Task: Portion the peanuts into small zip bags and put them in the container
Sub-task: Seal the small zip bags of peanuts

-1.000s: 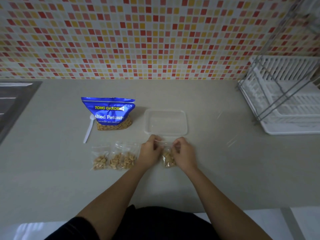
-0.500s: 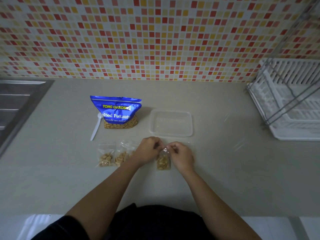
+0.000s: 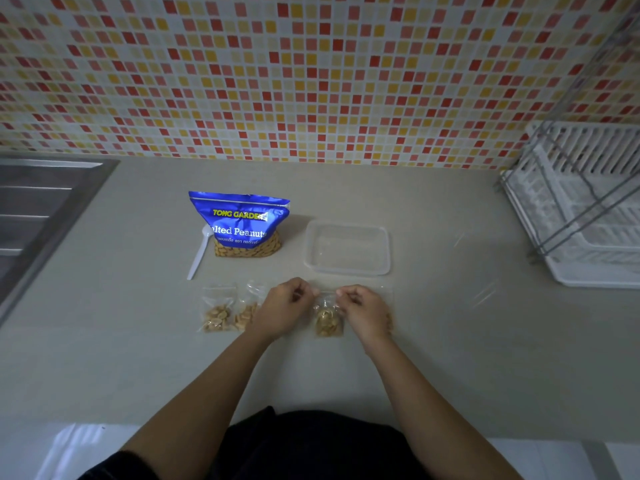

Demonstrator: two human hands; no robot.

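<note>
Two hands, left hand [image 3: 282, 308] and right hand [image 3: 363, 311], each pinch a top corner of a small zip bag [image 3: 327, 318] of peanuts on the counter [image 3: 450, 341], just before the empty clear container [image 3: 347, 249]; two filled bags [image 3: 228, 310] lie left, near the blue peanut pack [image 3: 242, 225].

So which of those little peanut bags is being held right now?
The small bag between the left hand and right hand, below the clear container; the other filled bags lie untouched at left.
</note>
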